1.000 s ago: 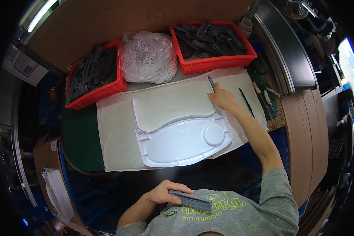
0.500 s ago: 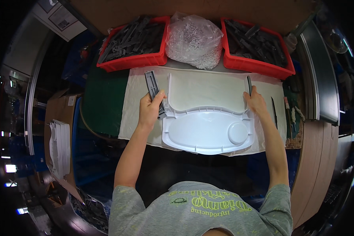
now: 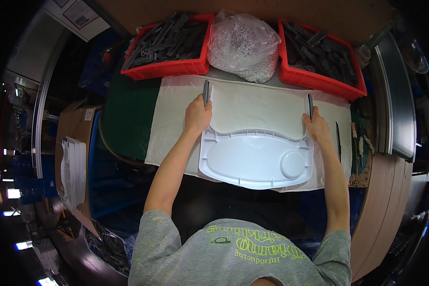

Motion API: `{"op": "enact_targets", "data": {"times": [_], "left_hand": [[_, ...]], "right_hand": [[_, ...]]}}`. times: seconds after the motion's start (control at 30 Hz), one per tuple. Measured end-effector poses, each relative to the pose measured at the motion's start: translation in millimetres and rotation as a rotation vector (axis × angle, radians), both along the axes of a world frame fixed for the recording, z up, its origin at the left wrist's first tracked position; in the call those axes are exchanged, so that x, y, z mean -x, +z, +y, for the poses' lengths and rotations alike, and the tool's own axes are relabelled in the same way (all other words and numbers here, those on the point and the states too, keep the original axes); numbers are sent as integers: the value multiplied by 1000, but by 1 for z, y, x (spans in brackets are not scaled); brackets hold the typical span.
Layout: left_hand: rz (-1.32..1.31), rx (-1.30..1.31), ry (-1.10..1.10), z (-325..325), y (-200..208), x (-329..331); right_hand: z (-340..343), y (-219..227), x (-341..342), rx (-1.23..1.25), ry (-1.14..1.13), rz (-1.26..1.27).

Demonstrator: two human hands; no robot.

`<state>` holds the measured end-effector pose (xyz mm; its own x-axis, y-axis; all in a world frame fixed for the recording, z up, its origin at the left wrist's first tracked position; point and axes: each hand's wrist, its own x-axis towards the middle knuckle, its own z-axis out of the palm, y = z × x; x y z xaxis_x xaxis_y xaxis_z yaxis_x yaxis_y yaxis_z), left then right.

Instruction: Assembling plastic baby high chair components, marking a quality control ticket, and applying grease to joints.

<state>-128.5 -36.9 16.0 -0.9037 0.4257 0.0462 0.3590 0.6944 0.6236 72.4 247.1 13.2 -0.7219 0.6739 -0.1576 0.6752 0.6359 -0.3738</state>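
Note:
A white plastic tray (image 3: pixel 255 159) with an oval hollow, a round recess and two long side arms lies on the work table, its arms pointing away from me. My left hand (image 3: pixel 198 115) is closed around a grey plastic strip (image 3: pixel 206 89), which stands on edge along the tray's left arm. At the other side, my right hand (image 3: pixel 316 126) grips the right arm, where a second dark grey plastic strip (image 3: pixel 310 104) sits. The fingers hide the lower parts of both strips.
Two red bins (image 3: pixel 171 68) (image 3: pixel 319 82) of grey strips stand at the back, with a clear bag (image 3: pixel 243 45) of small white pieces between them. A cream cloth (image 3: pixel 174 107) covers the table. A thin dark tool (image 3: pixel 338 138) lies at right. White parts (image 3: pixel 74 167) stand in a cardboard box at left.
My left hand has moved right and turned its grey strip upright, bringing it against the tray's left arm. My right hand stays at the right arm. The view has shifted slightly.

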Motion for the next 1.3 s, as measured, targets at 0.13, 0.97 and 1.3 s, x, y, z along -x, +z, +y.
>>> {"op": "enact_targets", "data": {"times": [0.13, 0.97, 1.3], "left_hand": [[51, 52, -29, 3, 0, 1], [-73, -23, 15, 4, -4, 2], [-130, 415, -159, 0, 9, 13]], "right_hand": [[2, 0, 0, 7, 2, 9], [0, -6, 2, -40, -2, 31], [-2, -1, -1, -80, 4, 42]]}}
